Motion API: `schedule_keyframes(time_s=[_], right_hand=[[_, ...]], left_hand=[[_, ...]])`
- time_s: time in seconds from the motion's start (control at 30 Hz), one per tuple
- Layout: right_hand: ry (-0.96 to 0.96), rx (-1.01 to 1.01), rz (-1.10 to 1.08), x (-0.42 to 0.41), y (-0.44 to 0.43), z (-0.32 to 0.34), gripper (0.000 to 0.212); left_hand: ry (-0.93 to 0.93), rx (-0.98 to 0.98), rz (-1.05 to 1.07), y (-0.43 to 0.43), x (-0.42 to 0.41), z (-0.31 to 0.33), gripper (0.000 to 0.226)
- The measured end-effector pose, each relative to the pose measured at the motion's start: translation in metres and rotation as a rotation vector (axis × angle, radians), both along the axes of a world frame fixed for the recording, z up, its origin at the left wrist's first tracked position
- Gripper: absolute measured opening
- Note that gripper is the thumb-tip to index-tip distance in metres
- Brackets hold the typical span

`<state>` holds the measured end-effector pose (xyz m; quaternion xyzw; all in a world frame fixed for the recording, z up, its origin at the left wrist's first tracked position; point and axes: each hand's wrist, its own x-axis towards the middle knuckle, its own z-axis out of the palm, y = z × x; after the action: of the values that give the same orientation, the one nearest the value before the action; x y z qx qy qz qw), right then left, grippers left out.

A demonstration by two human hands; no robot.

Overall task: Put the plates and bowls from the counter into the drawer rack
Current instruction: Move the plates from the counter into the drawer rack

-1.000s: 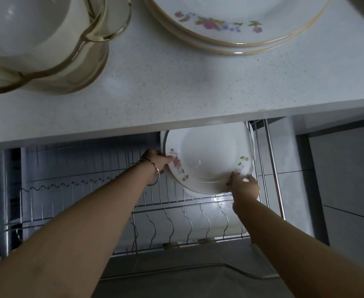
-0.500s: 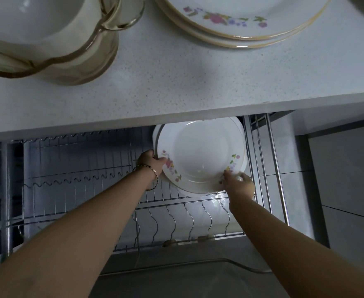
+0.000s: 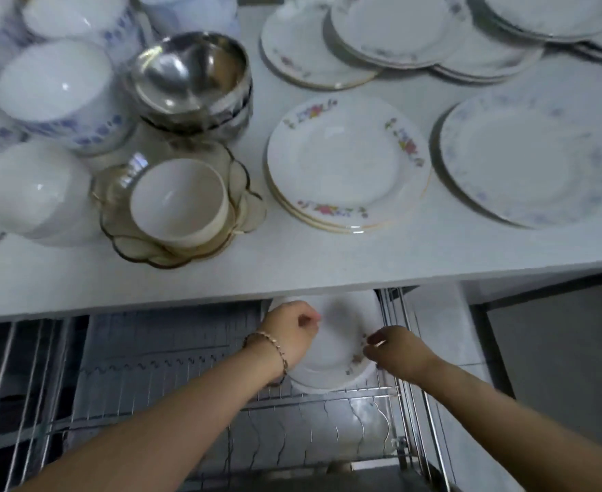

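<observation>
A white floral plate (image 3: 340,335) stands on edge at the right end of the wire drawer rack (image 3: 193,410), its top hidden under the counter edge (image 3: 221,296). My left hand (image 3: 288,337), with a bracelet on the wrist, is curled over the plate's left side. My right hand (image 3: 397,349) pinches the plate's right rim by the flower print. On the counter just above lies a stack of matching floral plates (image 3: 345,165), and several bowls stand to its left.
An amber glass bowl stack with a white bowl (image 3: 178,204) inside sits near the counter's front. Steel bowls (image 3: 189,72), white bowls (image 3: 33,186) and blue-patterned bowls (image 3: 54,90) crowd the left. More plate stacks (image 3: 526,161) lie right and behind. The rack's left slots hold nothing.
The view has tilted up, showing much more of the counter. The plate sits further back under the counter edge, and both hands have shifted onto its front face and rim.
</observation>
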<state>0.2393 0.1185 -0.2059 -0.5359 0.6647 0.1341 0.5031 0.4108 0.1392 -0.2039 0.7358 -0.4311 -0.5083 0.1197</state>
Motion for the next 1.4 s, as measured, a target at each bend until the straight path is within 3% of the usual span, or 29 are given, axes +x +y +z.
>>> schedule_keyframes(time_s=[0.1, 0.17, 0.23, 0.3, 0.43, 0.57, 0.63, 0.67, 0.73, 0.77, 0.8, 0.9, 1.03, 1.2, 1.4], right_hand=[[-0.117, -0.074, -0.008, -0.003, -0.034, 0.071, 0.021], [-0.164, -0.262, -0.059, -0.006, -0.064, 0.108, 0.018], [-0.128, -0.467, -0.117, -0.006, -0.096, 0.129, 0.026], [-0.025, -0.545, -0.204, -0.005, -0.126, 0.13, 0.038], [-0.091, -0.447, -0.529, 0.002, -0.158, 0.099, 0.046], [-0.334, -0.359, -0.797, 0.003, -0.163, 0.082, 0.028], [-0.381, -0.339, -0.834, -0.002, -0.164, 0.079, 0.035], [-0.388, -0.331, -0.844, -0.007, -0.159, 0.08, 0.038], [-0.397, -0.311, -0.859, -0.021, -0.139, 0.084, 0.04], [-0.4, -0.312, -0.858, -0.03, -0.126, 0.087, 0.04], [-0.385, -0.314, -0.859, -0.04, -0.103, 0.093, 0.039], [-0.424, -0.305, -0.861, -0.062, -0.057, 0.102, 0.031], [-0.491, -0.323, -0.851, -0.072, -0.039, 0.108, 0.028], [-0.439, -0.256, -0.71, -0.082, 0.028, 0.118, 0.031], [-0.276, -0.088, -0.488, -0.078, 0.101, 0.112, 0.021]], left_hand=[[0.112, -0.092, 0.119, -0.024, -0.006, 0.055, 0.015], [0.124, -0.139, 0.284, -0.048, -0.005, 0.076, 0.023], [0.072, -0.154, 0.447, -0.072, -0.004, 0.089, 0.031], [0.058, -0.122, 0.556, -0.091, -0.009, 0.095, 0.044], [0.132, -0.136, 0.713, -0.112, -0.019, 0.093, 0.028], [0.081, -0.12, 0.711, -0.123, -0.018, 0.082, 0.053], [0.114, -0.08, 0.742, -0.125, -0.019, 0.079, 0.064], [0.175, -0.042, 0.765, -0.122, -0.019, 0.077, 0.062], [0.383, 0.055, 0.816, -0.106, -0.02, 0.081, 0.03], [0.45, 0.104, 0.815, -0.094, -0.022, 0.085, 0.015], [0.468, 0.148, 0.791, -0.072, -0.027, 0.087, 0.015], [0.52, 0.204, 0.712, -0.031, -0.036, 0.089, 0.028], [0.533, 0.13, 0.666, -0.017, -0.035, 0.094, 0.06], [0.536, 0.169, 0.533, 0.045, -0.027, 0.115, 0.053], [0.324, 0.249, 0.331, 0.113, 0.0, 0.092, 0.064]])
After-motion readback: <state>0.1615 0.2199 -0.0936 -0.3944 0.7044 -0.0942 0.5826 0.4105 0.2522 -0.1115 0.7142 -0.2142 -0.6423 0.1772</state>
